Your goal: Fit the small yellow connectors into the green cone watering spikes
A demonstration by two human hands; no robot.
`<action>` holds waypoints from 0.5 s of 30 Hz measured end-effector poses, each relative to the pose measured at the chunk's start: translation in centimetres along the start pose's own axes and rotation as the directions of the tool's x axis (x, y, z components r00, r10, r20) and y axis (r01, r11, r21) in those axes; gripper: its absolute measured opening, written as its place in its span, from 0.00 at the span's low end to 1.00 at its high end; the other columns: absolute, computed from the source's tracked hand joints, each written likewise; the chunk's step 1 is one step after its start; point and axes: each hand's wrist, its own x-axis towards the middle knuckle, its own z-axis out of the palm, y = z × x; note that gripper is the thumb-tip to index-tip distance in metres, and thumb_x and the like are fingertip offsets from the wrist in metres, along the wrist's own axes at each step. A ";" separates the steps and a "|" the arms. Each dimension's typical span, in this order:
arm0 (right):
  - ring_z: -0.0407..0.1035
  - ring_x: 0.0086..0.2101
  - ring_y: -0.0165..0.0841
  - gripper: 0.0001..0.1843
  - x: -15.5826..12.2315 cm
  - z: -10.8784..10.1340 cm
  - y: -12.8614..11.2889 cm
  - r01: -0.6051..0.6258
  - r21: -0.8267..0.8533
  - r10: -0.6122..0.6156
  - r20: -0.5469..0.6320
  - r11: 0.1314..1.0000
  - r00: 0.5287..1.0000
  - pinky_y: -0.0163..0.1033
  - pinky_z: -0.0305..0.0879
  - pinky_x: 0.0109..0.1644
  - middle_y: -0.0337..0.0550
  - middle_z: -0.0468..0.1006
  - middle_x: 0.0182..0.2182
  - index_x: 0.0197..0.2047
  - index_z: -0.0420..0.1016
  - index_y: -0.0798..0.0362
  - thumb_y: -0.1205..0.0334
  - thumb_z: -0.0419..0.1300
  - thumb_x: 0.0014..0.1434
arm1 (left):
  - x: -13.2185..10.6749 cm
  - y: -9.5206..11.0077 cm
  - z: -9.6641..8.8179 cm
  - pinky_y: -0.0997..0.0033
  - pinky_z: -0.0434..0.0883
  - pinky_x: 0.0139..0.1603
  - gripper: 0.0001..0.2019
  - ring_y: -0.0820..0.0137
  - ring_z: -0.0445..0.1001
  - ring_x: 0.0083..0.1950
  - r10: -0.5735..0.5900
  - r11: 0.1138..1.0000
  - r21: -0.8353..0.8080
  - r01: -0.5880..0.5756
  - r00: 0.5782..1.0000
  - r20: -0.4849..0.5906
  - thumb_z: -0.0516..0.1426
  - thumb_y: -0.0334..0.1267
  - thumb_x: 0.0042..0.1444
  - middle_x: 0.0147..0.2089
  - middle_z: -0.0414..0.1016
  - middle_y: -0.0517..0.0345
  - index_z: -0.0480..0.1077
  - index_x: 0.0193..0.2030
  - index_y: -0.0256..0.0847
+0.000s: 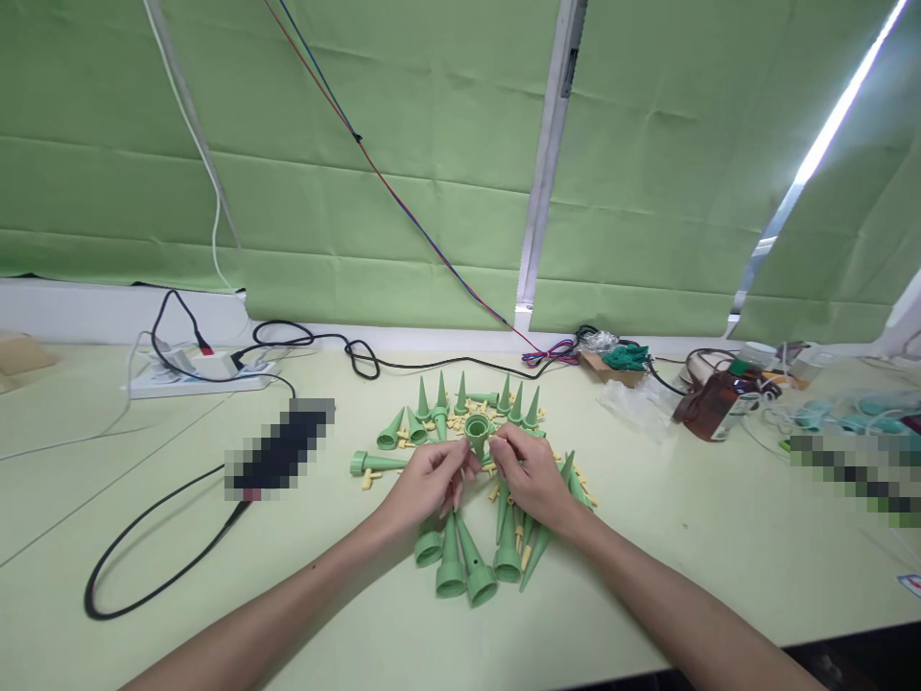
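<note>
My left hand [436, 475] is closed around a green plastic watering spike [477, 428], whose wide toothed opening faces me and whose point is down. My right hand [524, 470] pinches at the spike's right side, with a small yellow valve [493, 440] partly showing at its fingertips. Around both hands lie several more green cone spikes, some standing upright, such as the spike [441, 393] behind, and some lying down, such as the spike [476, 566] in front. Loose yellow T-shaped valves [369, 478] are scattered among them.
On the left are a dark blurred device [280, 456] with a looped black cable and a white power strip [201, 376]. To the right stand a brown bottle [723, 403], a small cardboard box [611, 369] and plastic bags [640, 403]. A black cable [432, 365] runs along the back.
</note>
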 end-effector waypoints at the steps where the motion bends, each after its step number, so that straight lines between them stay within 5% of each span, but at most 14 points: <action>1: 0.54 0.22 0.27 0.18 0.0 0.0 0.0 0.005 -0.001 -0.005 0.002 1.000 1.000 0.34 0.51 0.28 0.33 0.59 0.20 0.28 0.59 0.51 0.55 0.48 0.69 | 0.0 0.0 0.0 0.76 0.57 0.15 0.26 0.75 0.62 0.16 -0.020 0.999 -0.045 0.020 1.000 -0.002 0.50 0.59 0.60 0.19 0.64 0.62 0.70 0.30 0.36; 6: 0.54 0.22 0.27 0.17 0.1 -0.1 -0.3 0.028 0.003 -0.028 0.026 1.000 0.999 0.34 0.52 0.28 0.33 0.59 0.20 0.27 0.60 0.51 0.57 0.48 0.69 | 0.0 0.5 0.1 0.77 0.59 0.14 0.32 0.75 0.64 0.17 -0.096 0.974 -0.205 0.099 0.995 0.021 0.47 0.65 0.58 0.23 0.70 0.55 0.72 0.28 0.34; 15: 0.55 0.23 0.27 0.17 0.0 -0.2 -0.6 0.068 0.039 -0.071 0.089 0.997 0.993 0.34 0.52 0.28 0.34 0.60 0.21 0.27 0.59 0.51 0.58 0.48 0.68 | 0.0 -0.2 -0.2 0.77 0.59 0.15 0.33 0.74 0.66 0.19 -0.154 0.959 -0.229 0.170 0.984 0.086 0.47 0.65 0.58 0.26 0.73 0.50 0.73 0.26 0.34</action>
